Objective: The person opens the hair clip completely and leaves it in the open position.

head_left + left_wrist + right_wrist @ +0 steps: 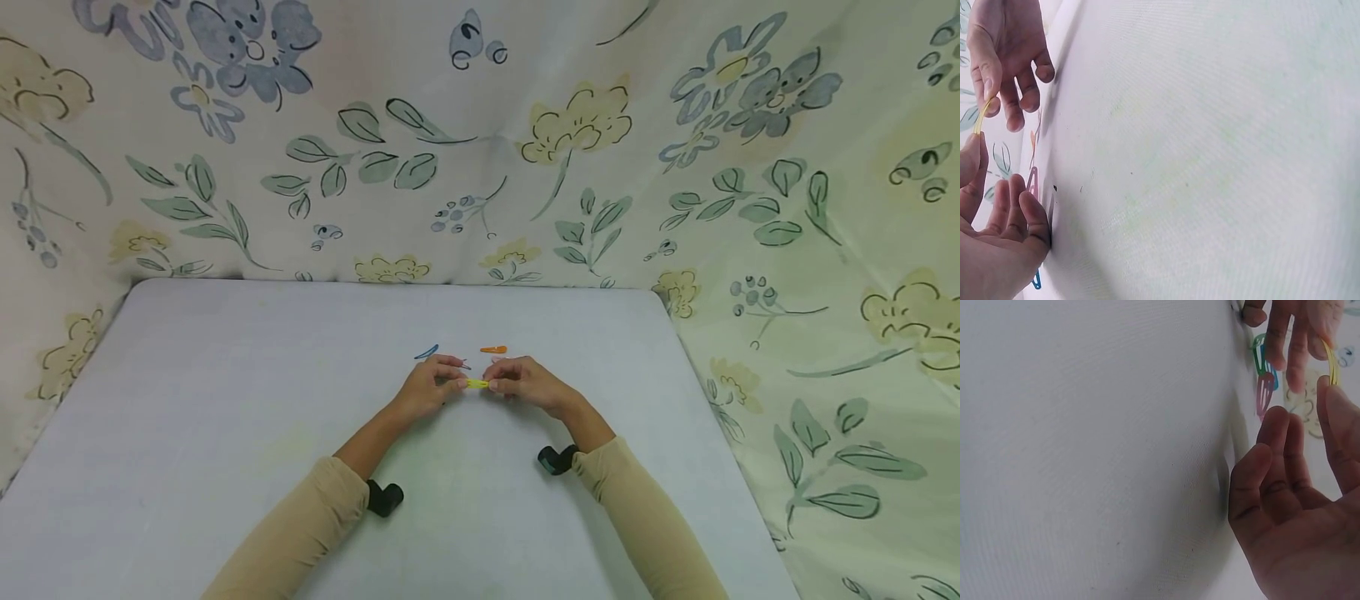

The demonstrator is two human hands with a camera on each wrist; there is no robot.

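A yellow hair clip (477, 384) is held between both hands just above the table. The left hand (429, 389) pinches one end with thumb and forefinger; the right hand (531, 386) pinches the other end the same way. In the left wrist view the clip (982, 116) spans the two pairs of fingertips, the other fingers loosely bent below. The right wrist view shows the clip (1332, 362) slightly bowed. Behind the hands lie a blue clip (427, 352) and an orange clip (493, 349). A pink clip (1264, 394) and a green clip (1259, 355) show in the right wrist view.
The white-covered table (262, 433) extends to both sides and in front of the hands. A floral cloth (480, 183) hangs behind its back edge and along the sides. Black wrist devices (386, 498) sit by the beige sleeves (637, 508).
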